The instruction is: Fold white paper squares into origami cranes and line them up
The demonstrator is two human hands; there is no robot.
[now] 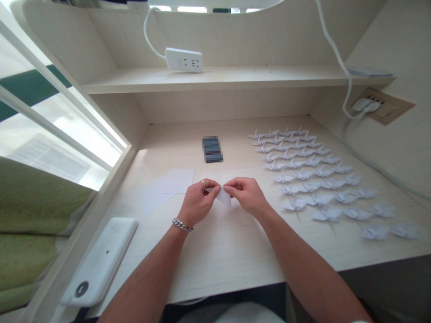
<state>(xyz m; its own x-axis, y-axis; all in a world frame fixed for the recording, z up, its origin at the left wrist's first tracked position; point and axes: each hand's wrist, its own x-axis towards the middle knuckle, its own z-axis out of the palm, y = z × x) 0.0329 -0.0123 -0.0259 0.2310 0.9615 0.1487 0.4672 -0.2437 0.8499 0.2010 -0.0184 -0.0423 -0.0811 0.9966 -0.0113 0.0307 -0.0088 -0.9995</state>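
Observation:
A small piece of folded white paper point(225, 198) is held between both hands above the middle of the desk. My left hand point(199, 201), with a ring and a chain bracelet, pinches its left part between thumb and fingers. From the other side my right hand point(247, 193) pinches it near the top, and the two sets of fingertips almost meet. The paper's lower tip points down toward me. Some of the folds are hidden behind the fingers. Flat white sheets point(180, 179) lie on the desk to the left of my left hand.
Several rows of white paper cranes point(310, 172) cover the desk's right side. A blurred-out dark rectangular object point(212, 149) lies beyond my hands. At the left edge rests a white device point(101, 260). A power strip point(184, 60) stands on the shelf point(235, 76); a cable hangs at right.

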